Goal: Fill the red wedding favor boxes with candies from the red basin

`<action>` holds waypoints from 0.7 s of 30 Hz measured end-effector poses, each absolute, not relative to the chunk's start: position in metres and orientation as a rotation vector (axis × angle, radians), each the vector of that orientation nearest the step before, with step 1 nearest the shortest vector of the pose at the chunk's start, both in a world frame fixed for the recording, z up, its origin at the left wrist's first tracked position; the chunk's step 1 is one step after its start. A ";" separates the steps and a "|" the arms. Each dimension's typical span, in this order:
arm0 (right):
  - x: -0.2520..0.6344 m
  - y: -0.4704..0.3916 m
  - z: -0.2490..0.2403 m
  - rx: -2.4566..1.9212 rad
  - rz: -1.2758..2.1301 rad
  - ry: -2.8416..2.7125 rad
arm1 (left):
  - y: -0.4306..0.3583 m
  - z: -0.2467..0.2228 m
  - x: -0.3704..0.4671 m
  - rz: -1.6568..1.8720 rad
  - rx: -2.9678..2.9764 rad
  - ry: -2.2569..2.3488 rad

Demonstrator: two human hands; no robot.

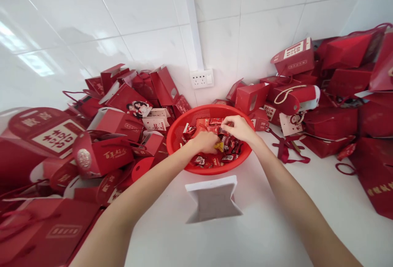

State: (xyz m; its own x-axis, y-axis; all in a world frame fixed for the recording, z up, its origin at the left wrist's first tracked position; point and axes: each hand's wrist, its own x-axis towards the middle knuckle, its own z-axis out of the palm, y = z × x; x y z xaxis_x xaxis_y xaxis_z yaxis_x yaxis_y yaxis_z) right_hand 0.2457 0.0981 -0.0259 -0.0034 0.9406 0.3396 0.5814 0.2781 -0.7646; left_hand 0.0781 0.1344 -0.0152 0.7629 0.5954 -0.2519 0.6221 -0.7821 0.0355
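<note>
A red plastic basket [173, 136] holds many small wrapped candies [229, 143], mostly red and dark. Both hands reach into it. My left hand [207, 141] has its fingers bent down among the candies, beside a yellow-wrapped one [219, 147]; its fingertips are partly hidden. At the right side of the pile, my right hand [236, 127] is closed, thumb and fingers pinched at a dark wrapped candy. A paper box [216, 199], white-rimmed with a greyish inside, stands open on the white table [254, 234] in front of the basket.
Red gift boxes [107, 152] with gold lettering are heaped on the left. Another heap of red boxes [331, 119] fills the right side, with a dark red ribbon [287, 150] near it. Behind, the white tiled wall [147, 9] carries a power socket [201, 79].
</note>
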 end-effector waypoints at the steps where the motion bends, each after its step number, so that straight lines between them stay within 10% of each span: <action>1: 0.246 0.098 -0.026 -1.403 0.527 -1.690 | 0.139 -0.015 0.075 -0.265 2.796 1.022; 21: 0.249 0.097 -0.030 -1.160 1.091 -1.492 | 0.165 -0.021 0.059 0.626 2.066 0.705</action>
State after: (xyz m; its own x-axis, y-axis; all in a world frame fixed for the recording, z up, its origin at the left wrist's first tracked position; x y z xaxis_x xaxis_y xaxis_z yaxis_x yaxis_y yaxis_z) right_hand 0.2487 0.0967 -0.0303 -0.1293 0.9814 0.1418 0.1629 0.1621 -0.9732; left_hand 0.0586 0.1650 -0.0211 0.7168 0.6750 0.1749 0.2533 -0.4857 0.8366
